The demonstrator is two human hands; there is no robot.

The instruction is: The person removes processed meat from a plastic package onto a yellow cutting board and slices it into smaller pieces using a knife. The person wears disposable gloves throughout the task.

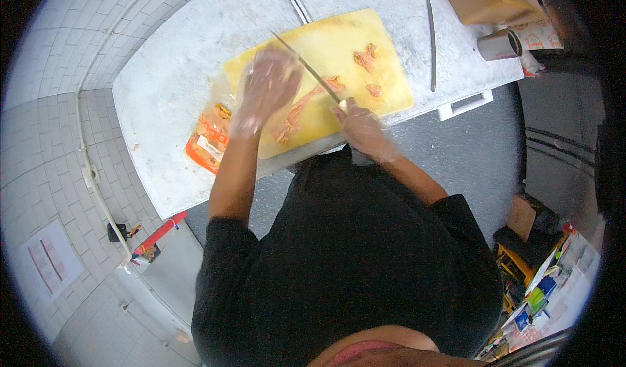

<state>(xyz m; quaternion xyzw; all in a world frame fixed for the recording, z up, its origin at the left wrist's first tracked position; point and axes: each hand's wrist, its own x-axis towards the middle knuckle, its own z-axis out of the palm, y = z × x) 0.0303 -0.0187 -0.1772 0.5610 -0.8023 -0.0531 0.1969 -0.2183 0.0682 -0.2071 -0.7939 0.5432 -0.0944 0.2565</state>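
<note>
My right hand (364,131), in a clear plastic glove, grips the pale handle of a long-bladed knife (313,70). The blade slants up and left over a yellow cutting board (337,34). Also gloved, my left hand (271,83) is blurred over the board's left part, close to the blade; whether its fingers hold anything is not visible. A long strip of raw pinkish meat or skin (304,104) runs beneath the knife. Two smaller raw pieces, one larger (364,58) and one little (374,91), lie on the right. Beside my left wrist rests a clear plastic package with orange print (208,139).
The board lies on a scuffed white table (166,78) near its front edge. To the right are a thin dark rod (432,44), a metal cylinder (498,45) on its side and a cardboard box (489,3). A tiled wall (44,73) bounds the left side.
</note>
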